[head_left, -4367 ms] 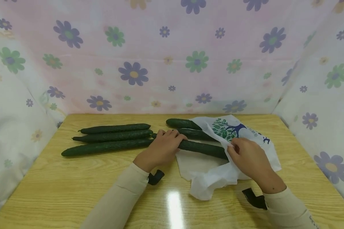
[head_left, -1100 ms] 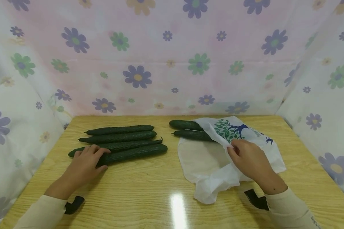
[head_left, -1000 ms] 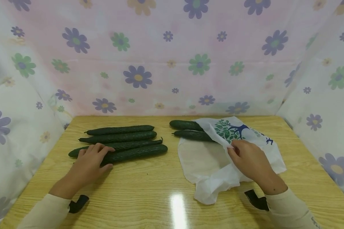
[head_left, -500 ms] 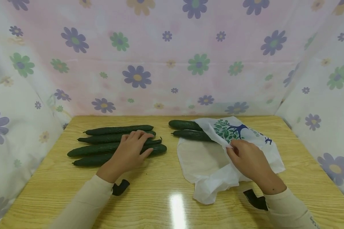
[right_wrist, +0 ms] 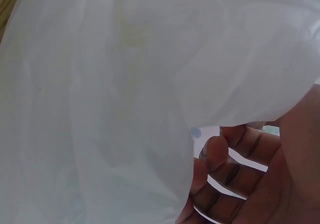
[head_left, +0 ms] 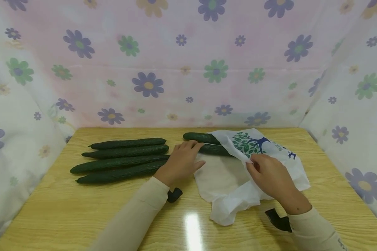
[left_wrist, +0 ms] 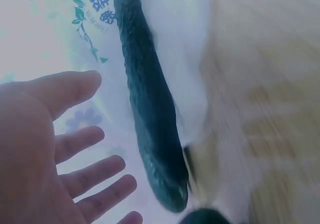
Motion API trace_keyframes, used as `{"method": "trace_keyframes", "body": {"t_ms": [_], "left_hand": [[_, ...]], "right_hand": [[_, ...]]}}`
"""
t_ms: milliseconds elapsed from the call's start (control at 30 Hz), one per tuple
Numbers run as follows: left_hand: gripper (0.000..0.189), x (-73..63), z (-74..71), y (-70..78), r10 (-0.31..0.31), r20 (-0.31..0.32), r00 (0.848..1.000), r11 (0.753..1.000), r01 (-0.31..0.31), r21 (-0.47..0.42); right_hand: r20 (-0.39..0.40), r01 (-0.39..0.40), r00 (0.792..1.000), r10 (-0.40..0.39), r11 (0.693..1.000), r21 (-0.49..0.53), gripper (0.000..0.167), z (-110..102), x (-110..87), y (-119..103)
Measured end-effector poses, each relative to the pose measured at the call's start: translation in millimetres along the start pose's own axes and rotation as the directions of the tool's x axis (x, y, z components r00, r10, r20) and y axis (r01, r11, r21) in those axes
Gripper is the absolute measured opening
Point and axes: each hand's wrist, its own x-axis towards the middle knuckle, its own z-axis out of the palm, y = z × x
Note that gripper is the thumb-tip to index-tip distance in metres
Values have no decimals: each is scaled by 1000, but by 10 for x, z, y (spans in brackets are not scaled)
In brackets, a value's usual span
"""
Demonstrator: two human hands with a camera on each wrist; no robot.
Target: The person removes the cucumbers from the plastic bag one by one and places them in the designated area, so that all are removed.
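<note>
A white plastic bag [head_left: 292, 170] with a printed tree lies on its side at the right, mouth facing left. Two dark green cucumbers poke out of it: the rear one [head_left: 199, 137] and a nearer one [head_left: 216, 150]. My left hand [head_left: 180, 161] is over the nearer cucumber's end. In the left wrist view its fingers [left_wrist: 95, 176] are spread and hold nothing, beside a cucumber [left_wrist: 150, 103] on the bag. My right hand [head_left: 270, 176] pinches the upper edge of the bag's mouth. Bag film hides part of that hand in the right wrist view.
Several more cucumbers [head_left: 125, 151] lie side by side in a row on the left of the wooden table [head_left: 81, 216]. A flowered cloth [head_left: 176, 69] hangs behind and along both sides. Black wrist pieces [head_left: 175, 195] stick out below the sleeves.
Earlier my left hand gripped a cucumber at the bag's mouth; that cucumber now lies in the left row. The left hand has swung back right to the bag. The right hand has stayed.
</note>
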Motion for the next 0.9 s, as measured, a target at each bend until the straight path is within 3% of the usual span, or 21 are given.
{"method": "trace_keyframes", "body": {"t_ms": [267,467,633,900], "left_hand": [[72,214,121,91,7,82,997,1000,-7,3],[72,253,193,116,-2,123,992,999,-4,48],[66,228,202,119,-7,106,994,998,0,66],[49,213,176,121,34,47,998,999,-35,31]], "right_hand": [[11,-10,1000,10,1000,1,31,11,-5,-12],[12,-14,1000,14,1000,2,30,13,-4,-19],[17,-14,1000,14,1000,-3,29,29,0,-26],[19,-12,1000,12,1000,-16,29,40,7,-19]]}}
